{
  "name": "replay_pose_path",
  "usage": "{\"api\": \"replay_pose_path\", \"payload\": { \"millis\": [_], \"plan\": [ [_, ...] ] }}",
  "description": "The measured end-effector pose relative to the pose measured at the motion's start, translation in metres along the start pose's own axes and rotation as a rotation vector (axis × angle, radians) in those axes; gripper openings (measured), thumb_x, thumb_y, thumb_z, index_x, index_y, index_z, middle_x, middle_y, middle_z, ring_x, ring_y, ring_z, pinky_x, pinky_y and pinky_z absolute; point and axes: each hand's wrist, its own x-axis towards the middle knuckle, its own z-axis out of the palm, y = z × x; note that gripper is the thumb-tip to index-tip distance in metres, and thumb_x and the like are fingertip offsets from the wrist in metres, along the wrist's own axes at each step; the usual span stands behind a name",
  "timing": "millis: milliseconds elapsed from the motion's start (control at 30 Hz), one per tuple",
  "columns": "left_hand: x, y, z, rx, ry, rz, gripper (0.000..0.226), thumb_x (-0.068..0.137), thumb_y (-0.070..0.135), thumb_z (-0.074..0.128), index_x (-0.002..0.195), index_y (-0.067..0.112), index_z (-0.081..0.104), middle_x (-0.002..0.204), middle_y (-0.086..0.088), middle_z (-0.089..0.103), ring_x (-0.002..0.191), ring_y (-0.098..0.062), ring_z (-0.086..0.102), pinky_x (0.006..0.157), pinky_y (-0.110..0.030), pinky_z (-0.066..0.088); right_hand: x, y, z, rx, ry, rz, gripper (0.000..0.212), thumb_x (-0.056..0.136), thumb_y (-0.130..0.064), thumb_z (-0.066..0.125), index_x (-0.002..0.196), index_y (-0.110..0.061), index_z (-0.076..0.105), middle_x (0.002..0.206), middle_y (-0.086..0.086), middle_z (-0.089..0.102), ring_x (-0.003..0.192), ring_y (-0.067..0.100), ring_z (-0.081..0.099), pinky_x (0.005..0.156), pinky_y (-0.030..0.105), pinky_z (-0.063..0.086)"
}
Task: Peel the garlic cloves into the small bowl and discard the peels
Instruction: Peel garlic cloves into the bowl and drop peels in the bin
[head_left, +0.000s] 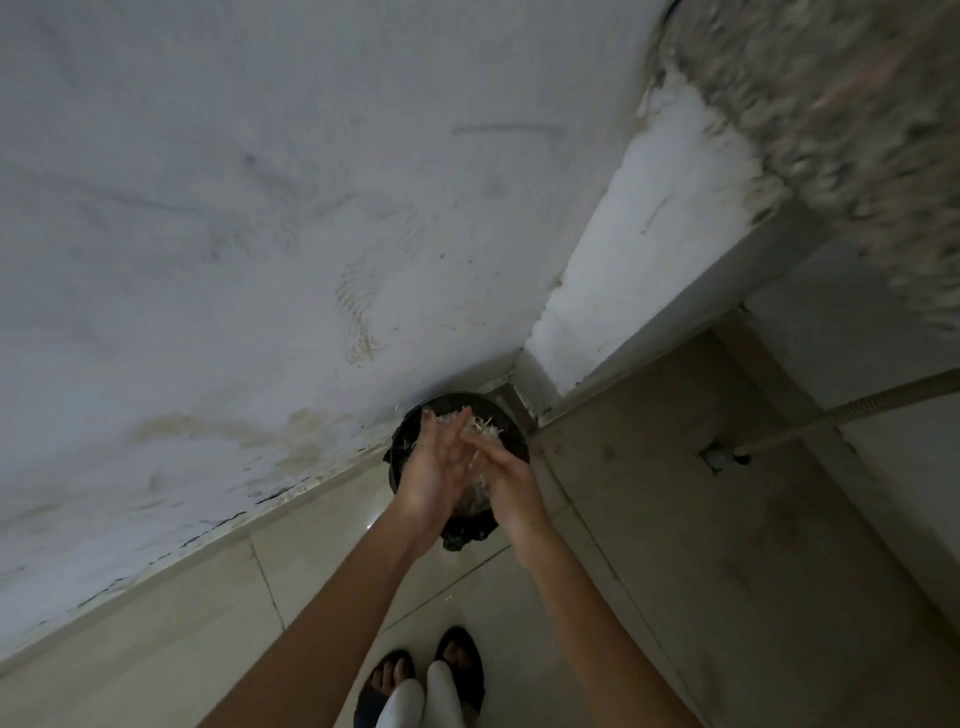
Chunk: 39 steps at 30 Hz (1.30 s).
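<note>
Garlic peels sit pressed between left hand and right hand, both flattened open, palms facing. Both hover over the black bin.

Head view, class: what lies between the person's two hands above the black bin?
Pale garlic peels lie between the left hand and the right hand, over the black bin, seen in the head view.
</note>
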Motion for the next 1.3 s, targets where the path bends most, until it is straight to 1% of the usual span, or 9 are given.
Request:
{"api": "replay_pose_path", "payload": {
  "millis": [100,167,300,400,600,867,1033,1200,1300],
  "plan": [
    [-0.037,0.025,0.016,0.015,0.063,0.034,0.064,0.098,0.06,0.018,0.144,0.024,0.043,0.15,0.003,0.041,0.138,-0.01,0.037,0.116,-0.032,0.025,-0.037,-0.024,-0.006,0.022,0.145,-0.04,0.02,0.1,-0.011,0.054,0.101,-0.019,0.072,0.107,-0.002,0.072,0.093,-0.001,0.066,0.071,0.011,0.05],
    [-0.06,0.036,0.025,0.049,0.071,0.057,0.062,0.1,0.057,0.02,0.142,0.02,0.046,0.145,0.005,0.048,0.134,-0.008,0.041,0.116,-0.031,0.027,-0.069,-0.043,-0.007,0.093,0.171,-0.07,0.016,0.098,-0.008,0.057,0.1,-0.016,0.072,0.103,-0.001,0.072,0.091,0.001,0.067,0.072,0.013,0.053],
    [-0.13,0.068,0.07,0.141,0.032,0.041,0.048,0.104,0.044,0.028,0.135,0.019,0.053,0.132,0.005,0.06,0.123,-0.006,0.053,0.099,-0.022,0.039,-0.165,-0.093,-0.029,0.287,0.237,-0.124,0.018,0.095,0.002,0.057,0.103,-0.005,0.071,0.104,0.007,0.073,0.094,0.011,0.07,0.078,0.016,0.055],
    [-0.195,0.089,0.132,0.27,-0.049,0.036,0.041,0.105,0.034,0.032,0.131,0.014,0.056,0.126,0.004,0.065,0.117,-0.005,0.059,0.1,-0.02,0.042,-0.249,-0.119,-0.063,0.424,0.338,-0.17,0.02,0.096,0.004,0.053,0.106,-0.002,0.07,0.105,0.012,0.073,0.097,0.018,0.071,0.084,0.022,0.057],
    [-0.312,0.08,0.276,0.386,-0.269,0.043,0.029,0.102,0.011,0.04,0.111,0.004,0.066,0.108,-0.01,0.072,0.102,-0.011,0.067,0.089,-0.016,0.05,-0.425,-0.13,-0.149,0.607,0.571,-0.33,0.021,0.098,0.0,0.05,0.105,-0.002,0.07,0.101,0.017,0.075,0.095,0.024,0.072,0.078,0.023,0.057],
    [-0.44,-0.035,0.467,0.529,-0.676,-0.016,0.027,0.1,0.005,0.041,0.102,0.002,0.068,0.1,-0.01,0.074,0.096,-0.015,0.07,0.09,-0.023,0.051,-0.636,-0.083,-0.298,0.879,1.02,-0.538,0.022,0.097,0.003,0.048,0.102,-0.001,0.07,0.093,0.015,0.075,0.084,0.021,0.073,0.072,0.021,0.058],
    [-0.508,-0.137,0.571,0.669,-0.958,-0.037,0.023,0.096,0.0,0.045,0.105,-0.008,0.065,0.085,0.003,0.075,0.086,-0.007,0.07,0.085,-0.019,0.052,-0.746,-0.03,-0.402,0.97,1.299,-0.628,0.022,0.096,0.007,0.046,0.106,0.007,0.066,0.085,0.012,0.073,0.07,0.013,0.071,0.066,0.018,0.057],
    [-0.544,-0.217,0.622,0.951,-1.148,0.126,0.022,0.095,0.012,0.057,0.09,0.024,0.074,0.097,0.006,0.074,0.101,-0.015,0.066,0.094,-0.029,0.048,-0.819,0.028,-0.461,0.872,1.603,-0.506,0.021,0.094,0.005,0.055,0.093,-0.01,0.071,0.092,0.013,0.072,0.08,0.017,0.069,0.07,0.019,0.056],
    [-0.555,-0.249,0.638,1.106,-1.255,0.277,0.022,0.096,0.009,0.056,0.098,0.026,0.069,0.103,0.007,0.07,0.103,-0.014,0.064,0.087,-0.011,0.042,-0.844,0.066,-0.476,0.499,1.859,-0.191,0.018,0.092,-0.004,0.064,0.1,-0.018,0.073,0.097,-0.004,0.073,0.086,0.003,0.067,0.084,0.019,0.054]
  ]
}}
